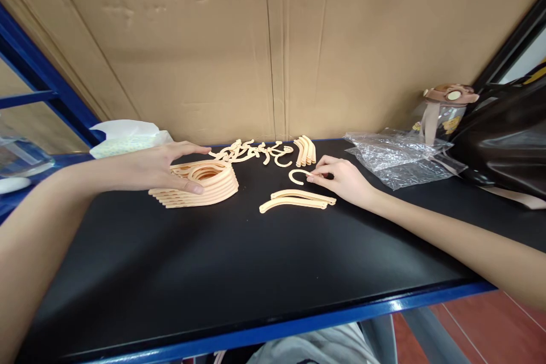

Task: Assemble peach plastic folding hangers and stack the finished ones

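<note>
My left hand (164, 168) lies on a stack of peach plastic hanger frames (209, 187), fingers stretched over its top and thumb against its front edge. My right hand (343, 179) pinches the end of a small peach hook piece (297, 176) that lies on the black table (239, 273). Just in front of that hand lie two curved peach hanger arms (296, 200). Behind them lies a scatter of loose hook pieces (251, 152) and a small bundle of curved pieces (305, 151).
A crumpled clear plastic bag (396, 156) lies at the right, beside a dark bag (503, 142) and a lidded cup with a cartoon top (447, 105). A tissue pack (128, 135) sits at the back left. Cardboard (273, 40) walls the rear; the table has a blue front edge (298, 321).
</note>
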Action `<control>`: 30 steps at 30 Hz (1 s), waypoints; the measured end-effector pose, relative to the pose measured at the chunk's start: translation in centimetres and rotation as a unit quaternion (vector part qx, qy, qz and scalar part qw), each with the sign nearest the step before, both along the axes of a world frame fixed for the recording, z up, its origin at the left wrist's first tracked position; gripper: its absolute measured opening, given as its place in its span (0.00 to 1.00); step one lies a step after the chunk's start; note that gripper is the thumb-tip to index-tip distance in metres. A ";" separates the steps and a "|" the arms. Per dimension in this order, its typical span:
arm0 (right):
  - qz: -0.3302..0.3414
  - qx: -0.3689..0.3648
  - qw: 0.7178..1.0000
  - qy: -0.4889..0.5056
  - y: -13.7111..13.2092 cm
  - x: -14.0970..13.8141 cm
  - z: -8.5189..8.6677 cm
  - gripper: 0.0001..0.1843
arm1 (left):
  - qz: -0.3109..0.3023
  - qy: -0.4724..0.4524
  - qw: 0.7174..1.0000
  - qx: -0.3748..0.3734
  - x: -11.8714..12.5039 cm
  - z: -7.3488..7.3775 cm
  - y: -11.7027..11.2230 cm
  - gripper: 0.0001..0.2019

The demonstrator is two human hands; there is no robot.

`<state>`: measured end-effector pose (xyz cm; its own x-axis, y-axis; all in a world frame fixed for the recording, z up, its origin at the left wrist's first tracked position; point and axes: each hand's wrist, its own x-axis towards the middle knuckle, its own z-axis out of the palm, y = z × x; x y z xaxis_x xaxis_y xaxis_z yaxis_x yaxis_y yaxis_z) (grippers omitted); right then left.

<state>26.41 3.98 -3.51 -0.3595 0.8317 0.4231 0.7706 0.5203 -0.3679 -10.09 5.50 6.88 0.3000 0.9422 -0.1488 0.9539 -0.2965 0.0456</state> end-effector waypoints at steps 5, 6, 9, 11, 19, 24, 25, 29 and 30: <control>0.002 -0.015 1.000 -0.008 0.0 0.0 -0.1 0.12 | 0.006 0.016 1.000 -0.009 -0.2 -0.2 0.2 0.42; 0.002 -0.017 1.000 -0.010 0.0 0.0 -0.1 0.12 | 0.007 0.019 1.000 -0.012 -0.2 -0.2 0.3 0.42; 0.000 -0.022 1.000 -0.013 -0.1 0.0 0.0 0.12 | 0.005 0.025 0.999 -0.020 -0.1 -0.3 0.3 0.43; -0.002 -0.026 1.000 -0.013 -0.2 0.0 0.1 0.12 | 0.004 0.027 0.999 -0.023 0.0 -0.3 0.2 0.44; -0.001 -0.030 0.999 -0.017 -0.2 -0.1 0.3 0.12 | -0.010 0.019 1.000 -0.012 0.1 -0.1 0.2 0.42; -0.006 -0.032 0.999 -0.023 -0.3 -0.1 0.3 0.12 | -0.010 0.022 1.000 -0.017 0.3 -0.1 0.0 0.41; -0.007 -0.033 0.999 -0.022 -0.3 -0.1 0.3 0.12 | -0.011 0.022 1.000 -0.018 0.3 0.0 0.0 0.41; -0.010 -0.033 0.999 -0.024 -0.3 -0.2 0.4 0.12 | -0.021 0.020 0.999 -0.019 0.5 0.1 -0.1 0.41; -0.011 -0.033 0.999 -0.024 -0.3 -0.2 0.4 0.12 | -0.022 0.019 0.999 -0.024 0.4 0.1 -0.1 0.41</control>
